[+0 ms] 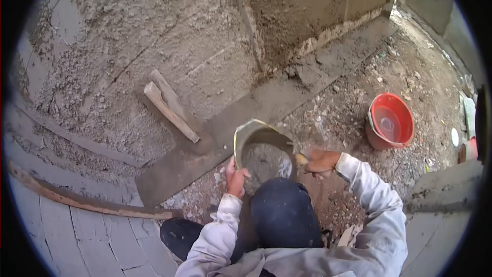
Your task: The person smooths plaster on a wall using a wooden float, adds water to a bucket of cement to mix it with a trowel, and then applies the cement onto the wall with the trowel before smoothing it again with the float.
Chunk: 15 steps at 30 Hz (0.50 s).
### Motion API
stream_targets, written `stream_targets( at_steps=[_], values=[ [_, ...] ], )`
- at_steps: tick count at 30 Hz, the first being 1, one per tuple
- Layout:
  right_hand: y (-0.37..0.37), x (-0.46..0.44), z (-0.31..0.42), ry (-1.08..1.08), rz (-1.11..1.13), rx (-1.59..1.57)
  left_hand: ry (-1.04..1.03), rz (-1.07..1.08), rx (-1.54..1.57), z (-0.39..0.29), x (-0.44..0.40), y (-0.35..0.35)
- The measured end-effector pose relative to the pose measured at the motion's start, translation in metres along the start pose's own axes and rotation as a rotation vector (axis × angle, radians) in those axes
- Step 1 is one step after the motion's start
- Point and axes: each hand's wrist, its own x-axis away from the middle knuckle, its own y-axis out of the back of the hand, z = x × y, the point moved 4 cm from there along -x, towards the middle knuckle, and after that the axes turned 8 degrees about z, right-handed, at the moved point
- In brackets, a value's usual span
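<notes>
A bucket point(239, 146) with wet grey mortar point(266, 162) inside stands in front of my knees. Its left rim is gripped by my left hand point(236, 178), with the fingers wrapped over the edge. On the right side of the bucket, my right hand point(322, 162) is closed round the wooden handle point(302, 159) of a tool. The tool's far end is hidden at the bucket's rim. My knee covers the near part of the bucket.
A red bucket point(375, 136) holding liquid stands at the right on rubble ground point(333, 118). A long board point(174, 177) lies along the foot of the rough mortared wall point(179, 25). A wooden batten point(171, 114) leans there. Grey blocks point(87, 233) are at the lower left.
</notes>
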Motion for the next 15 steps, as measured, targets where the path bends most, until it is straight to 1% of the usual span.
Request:
stream_targets(
  at_steps=[1,3,5,7,8,9,10,12,14,15],
  values=[
    [-0.016,-0.02,-0.029,-0.019,0.021,-0.153,0.011,0.005,-0.039,0.001,0.001,-0.006],
    [-0.042,-0.09,-0.1,-0.065,0.061,-0.463,0.037,0.016,-0.118,0.005,0.005,-0.018],
    [-0.078,-0.127,-0.114,-0.079,-0.126,-0.717,-0.062,0.058,-0.175,0.009,0.006,-0.033],
    [-0.104,-0.117,-0.123,0.075,-0.044,-1.004,-0.041,0.091,-0.264,0.002,0.013,-0.039],
    [-0.117,-0.112,-0.127,0.143,0.009,-1.147,-0.021,0.088,-0.238,0.005,0.014,-0.033],
    [-0.123,-0.073,-0.088,-0.015,-0.052,-1.462,-0.017,0.091,-0.208,0.008,0.013,-0.028],
    [-0.133,-0.081,-0.118,0.079,0.104,-1.678,0.002,0.069,-0.145,0.009,0.014,-0.023],
    [-0.136,-0.087,-0.143,0.244,0.236,-1.846,-0.01,0.057,-0.01,0.003,0.004,-0.019],
    [-0.126,-0.092,-0.153,0.383,0.235,-1.771,-0.048,0.034,0.019,-0.002,-0.003,-0.014],
    [-0.118,-0.09,-0.145,0.458,0.244,-1.739,-0.073,0.027,0.031,-0.005,-0.007,-0.011]
  ],
)
